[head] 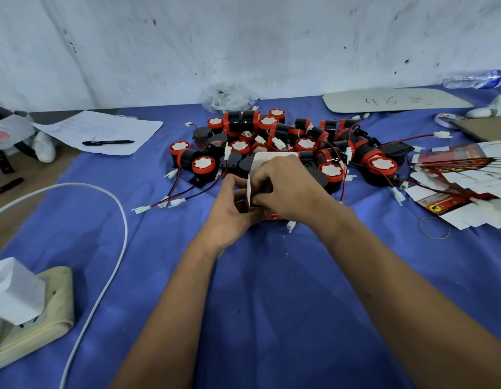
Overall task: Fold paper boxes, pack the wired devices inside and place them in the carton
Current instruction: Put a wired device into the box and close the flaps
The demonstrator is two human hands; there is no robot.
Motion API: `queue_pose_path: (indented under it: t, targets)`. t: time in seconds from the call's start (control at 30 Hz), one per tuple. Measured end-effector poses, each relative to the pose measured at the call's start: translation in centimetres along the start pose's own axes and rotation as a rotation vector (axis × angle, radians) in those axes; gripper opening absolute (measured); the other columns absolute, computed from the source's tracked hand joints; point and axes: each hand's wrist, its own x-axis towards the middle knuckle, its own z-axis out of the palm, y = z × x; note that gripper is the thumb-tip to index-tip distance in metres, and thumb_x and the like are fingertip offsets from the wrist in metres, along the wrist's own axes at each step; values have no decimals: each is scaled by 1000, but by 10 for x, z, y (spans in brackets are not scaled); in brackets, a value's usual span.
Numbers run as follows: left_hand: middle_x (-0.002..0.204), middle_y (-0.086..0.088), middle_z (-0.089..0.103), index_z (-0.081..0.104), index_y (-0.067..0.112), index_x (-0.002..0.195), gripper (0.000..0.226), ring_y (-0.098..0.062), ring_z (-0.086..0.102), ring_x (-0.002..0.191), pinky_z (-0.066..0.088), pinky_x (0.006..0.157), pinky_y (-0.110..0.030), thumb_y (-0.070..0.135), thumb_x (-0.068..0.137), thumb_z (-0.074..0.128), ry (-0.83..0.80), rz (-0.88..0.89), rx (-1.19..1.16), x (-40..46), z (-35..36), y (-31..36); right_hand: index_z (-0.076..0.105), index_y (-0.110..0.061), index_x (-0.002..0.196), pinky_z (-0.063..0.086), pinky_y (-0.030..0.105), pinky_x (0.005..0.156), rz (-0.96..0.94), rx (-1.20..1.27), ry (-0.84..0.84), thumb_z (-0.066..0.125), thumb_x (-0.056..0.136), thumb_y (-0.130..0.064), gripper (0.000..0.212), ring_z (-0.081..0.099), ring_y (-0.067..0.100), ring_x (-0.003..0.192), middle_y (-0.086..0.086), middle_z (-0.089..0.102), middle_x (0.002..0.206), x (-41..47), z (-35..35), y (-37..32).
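Both my hands hold one small paper box [260,167] in the middle of the blue table, white inside with a red printed side at its lower edge. My left hand [232,211] grips it from the left and below. My right hand [286,186] pinches a white flap on its top and right. Behind it lies a heap of several wired devices [297,144], black and red cylinders with white caps, red-black wires and white plugs. A fanned stack of flat box blanks [462,183] lies at the right. No carton is in view.
A white cable [114,220] loops over the table's left side, near a power strip with a white adapter [27,304]. A paper sheet with a black pen [109,142] lies at the back left. A rubber band [434,227], a cardboard piece [395,100] and a water bottle [474,79] are on the right.
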Motion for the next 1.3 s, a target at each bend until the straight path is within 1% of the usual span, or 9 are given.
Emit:
queue_pose_path:
  t: [0.23, 0.33, 0.43, 0.53, 0.7, 0.87, 0.93, 1.13, 1.3]
  targets:
    - [105, -7, 75, 49, 14, 113, 54, -33, 71, 104, 62, 89, -43, 13, 71, 85, -19, -34, -23, 2, -2, -3, 70, -8, 70, 50, 32, 73, 6, -72, -191, 67, 88, -6, 19, 62, 21, 92, 10, 66, 102, 1, -9, -4]
    - [109, -11, 74, 50, 11, 116, 50, -37, 70, 109, 61, 93, -46, 5, 78, 83, -13, -54, -52, 2, -3, -3, 73, 3, 78, 45, 22, 77, -37, -42, -288, 57, 98, -10, 28, 51, -2, 90, 3, 55, 112, -3, -16, -3]
    - [111, -22, 69, 52, 7, 117, 45, -35, 70, 104, 58, 95, -48, 3, 79, 76, -68, -103, -228, 1, -6, 1, 72, 1, 82, 44, 20, 75, -36, 11, -319, 49, 104, -18, 38, 53, 1, 90, 0, 53, 117, -8, -16, -2]
    - [114, -22, 65, 54, 1, 125, 43, -33, 65, 108, 56, 98, -50, 18, 87, 66, -97, -167, -461, 1, -9, 8, 70, 4, 90, 51, 43, 88, -1, 154, -189, 45, 107, -25, 41, 64, 25, 91, 12, 68, 102, -13, -17, 6]
    - [107, -16, 70, 59, 7, 111, 40, -36, 68, 107, 54, 99, -59, 40, 91, 71, 113, -182, -329, 4, 7, 9, 73, 1, 102, 60, 30, 89, 85, 652, -162, 44, 108, -13, 33, 74, 16, 98, 8, 77, 102, -27, -24, 25]
    - [104, -7, 75, 64, 18, 102, 32, -30, 73, 102, 62, 86, -47, 29, 83, 86, 298, -118, -77, 8, 21, 1, 68, -5, 80, 53, 37, 51, 114, 658, 516, 52, 105, -21, 33, 66, 21, 56, 10, 69, 70, -42, -5, 45]
    - [102, -7, 76, 64, 18, 99, 28, -30, 74, 99, 63, 81, -43, 22, 83, 86, 318, -104, -111, 8, 21, 0, 64, -12, 80, 45, 35, 52, 236, 560, 727, 51, 104, -29, 31, 57, 19, 55, 2, 65, 69, -44, 3, 55]
    - [107, -14, 77, 64, 16, 96, 31, -36, 75, 99, 62, 82, -51, 15, 74, 86, 191, -93, -344, 4, 23, 5, 67, -31, 117, 39, 24, 37, 271, 815, 253, 55, 103, -35, 19, 55, 12, 48, -11, 66, 68, -41, 17, 58]
    - [113, -12, 75, 69, 20, 110, 26, -36, 72, 108, 60, 90, -53, 9, 87, 76, 174, -2, -253, 1, 26, 4, 59, -31, 136, 44, 16, 44, 132, 789, 157, 58, 101, -15, 39, 60, -1, 55, -10, 73, 102, -47, 22, 58]
